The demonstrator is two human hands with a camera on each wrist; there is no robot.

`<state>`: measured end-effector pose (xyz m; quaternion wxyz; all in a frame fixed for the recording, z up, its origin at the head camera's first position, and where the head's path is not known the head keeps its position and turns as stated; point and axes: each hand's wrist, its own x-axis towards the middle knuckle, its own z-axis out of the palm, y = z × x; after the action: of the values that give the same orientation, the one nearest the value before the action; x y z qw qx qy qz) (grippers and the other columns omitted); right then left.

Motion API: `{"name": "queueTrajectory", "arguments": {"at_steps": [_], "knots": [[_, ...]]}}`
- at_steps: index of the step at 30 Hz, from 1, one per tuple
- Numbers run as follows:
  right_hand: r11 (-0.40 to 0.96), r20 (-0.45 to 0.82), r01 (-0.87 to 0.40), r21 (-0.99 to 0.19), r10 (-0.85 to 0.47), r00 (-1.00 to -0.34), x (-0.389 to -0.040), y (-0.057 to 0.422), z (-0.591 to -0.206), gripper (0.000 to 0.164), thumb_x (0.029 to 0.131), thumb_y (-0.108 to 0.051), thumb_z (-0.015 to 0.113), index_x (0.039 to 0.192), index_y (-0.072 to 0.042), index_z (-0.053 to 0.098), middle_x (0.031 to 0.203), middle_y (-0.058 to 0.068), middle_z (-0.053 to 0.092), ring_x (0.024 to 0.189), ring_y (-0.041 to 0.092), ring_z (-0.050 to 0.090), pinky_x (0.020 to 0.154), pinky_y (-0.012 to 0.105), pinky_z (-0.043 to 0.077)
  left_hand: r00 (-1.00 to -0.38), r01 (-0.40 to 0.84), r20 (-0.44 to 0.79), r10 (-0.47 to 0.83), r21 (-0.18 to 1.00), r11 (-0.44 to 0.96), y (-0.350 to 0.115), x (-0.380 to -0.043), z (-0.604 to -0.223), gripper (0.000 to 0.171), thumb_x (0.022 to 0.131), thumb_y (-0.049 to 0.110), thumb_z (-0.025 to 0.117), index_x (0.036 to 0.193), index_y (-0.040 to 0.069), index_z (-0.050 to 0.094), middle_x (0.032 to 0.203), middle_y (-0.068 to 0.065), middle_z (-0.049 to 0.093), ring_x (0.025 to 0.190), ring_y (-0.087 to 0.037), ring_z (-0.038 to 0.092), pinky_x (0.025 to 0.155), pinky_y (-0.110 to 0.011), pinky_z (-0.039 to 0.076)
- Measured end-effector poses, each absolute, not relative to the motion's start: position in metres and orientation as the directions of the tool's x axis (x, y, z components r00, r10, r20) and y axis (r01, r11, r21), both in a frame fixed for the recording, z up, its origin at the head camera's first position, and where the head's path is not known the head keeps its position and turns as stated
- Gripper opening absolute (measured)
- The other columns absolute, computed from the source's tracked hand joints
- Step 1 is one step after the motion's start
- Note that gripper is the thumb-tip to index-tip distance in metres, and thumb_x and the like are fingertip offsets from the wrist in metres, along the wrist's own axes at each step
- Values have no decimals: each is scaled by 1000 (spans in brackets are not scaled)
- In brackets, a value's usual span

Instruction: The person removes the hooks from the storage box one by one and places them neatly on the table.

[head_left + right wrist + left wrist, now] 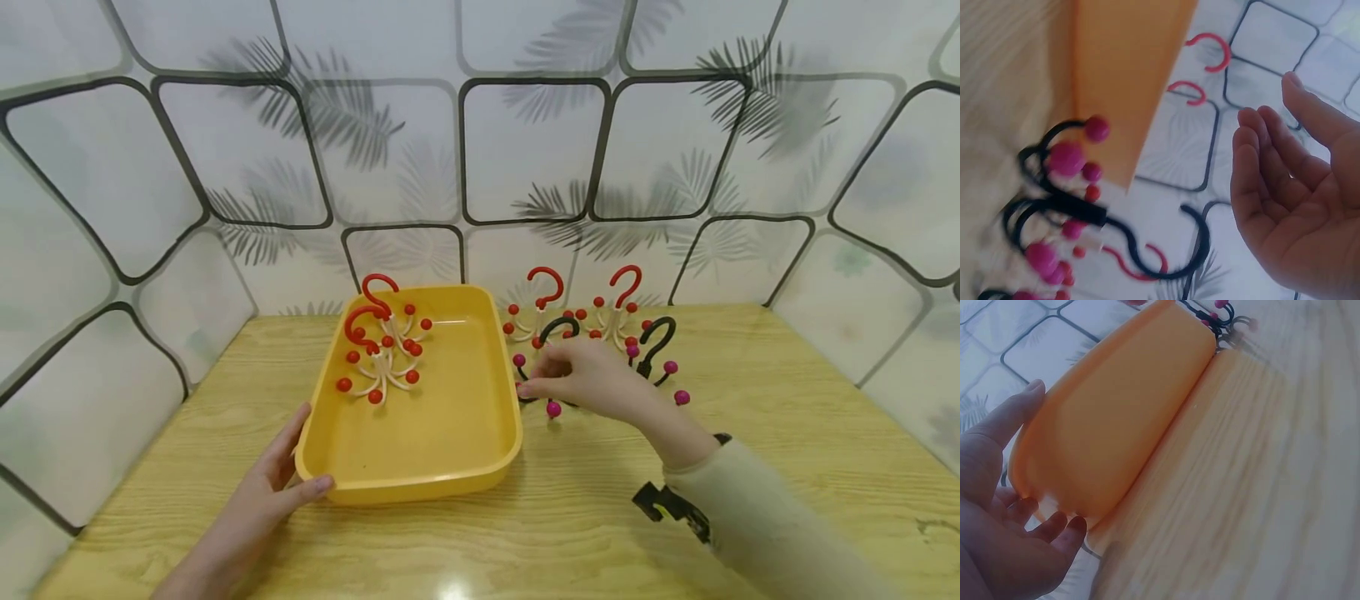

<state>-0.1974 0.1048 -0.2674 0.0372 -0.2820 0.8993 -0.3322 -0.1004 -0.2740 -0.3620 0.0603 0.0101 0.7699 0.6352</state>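
Observation:
At the front left corner of a yellow tray [450, 417], my left hand [266, 492] grips the wall, with the thumb at the front and the fingers along the left side. Two hanging hooks with red hooks, cream arms and red ball tips lie in the tray, one nearer [377, 365] and one farther back. My right hand [592, 379] hovers just right of the tray, above a black hanging hook [1079, 209] with magenta ball tips, and partly hides it in the head view. In the right wrist view its fingers are loosely bent, apart from that hook and holding nothing.
A second black hook [643, 368] stands right of my right hand. Behind are two more red-hooked ones, a left one [541, 308] and a right one [615, 318]. All rest on a wood-grain table [787, 400] against a patterned wall covering [532, 150].

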Motion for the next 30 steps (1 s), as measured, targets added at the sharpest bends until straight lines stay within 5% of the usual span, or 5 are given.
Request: {"name": "queueTrajectory", "arguments": {"at_steps": [4, 8, 11, 23, 30], "knots": [[576, 152, -525, -626, -570, -807, -209, 69, -260, 20, 84, -34, 74, 90, -16, 70, 83, -8, 66, 78, 11, 60, 70, 31, 50, -992, -53, -74, 100, 979, 196, -275, -100, -363, 90, 92, 14, 64, 155, 23, 1, 159, -5, -1, 141, -30, 9, 90, -7, 30], [517, 152, -501, -694, -575, -804, -225, 36, -260, 28, 84, -32, 74, 104, -13, 69, 96, -6, 67, 93, 12, 60, 81, 32, 50, -990, -92, -111, 81, 975, 202, -275, -102, -364, 92, 91, 16, 66, 155, 27, 1, 159, -4, -2, 142, -32, 8, 110, -33, 21], [495, 149, -475, -728, -561, -814, -238, 11, -260, 30, 85, -30, 74, 109, -11, 68, 100, -4, 67, 95, 12, 61, 82, 31, 49, -991, -102, -117, 71, 976, 192, -275, -102, -364, 93, 90, 15, 67, 155, 28, 1, 159, -3, -3, 142, -33, 6, 110, -54, 9], [521, 88, -436, -734, -564, -821, -267, -64, -261, 18, 87, -22, 72, 101, -9, 72, 93, -2, 69, 83, 16, 63, 70, 26, 51, -992, -81, -95, 78, 981, 174, -275, -102, -363, 94, 90, 12, 67, 155, 26, 2, 159, -2, -3, 143, -33, 3, 109, -59, 5], [636, -4, -427, -642, -560, -829, -274, -88, -283, 37, 85, -23, 74, 115, -4, 67, 108, 6, 67, 97, 16, 60, 79, 22, 49, -994, -58, -75, 85, 981, 184, -275, -102, -363, 92, 90, 13, 67, 155, 23, 2, 159, -2, -2, 143, -32, 5, 109, -57, 6]]}}
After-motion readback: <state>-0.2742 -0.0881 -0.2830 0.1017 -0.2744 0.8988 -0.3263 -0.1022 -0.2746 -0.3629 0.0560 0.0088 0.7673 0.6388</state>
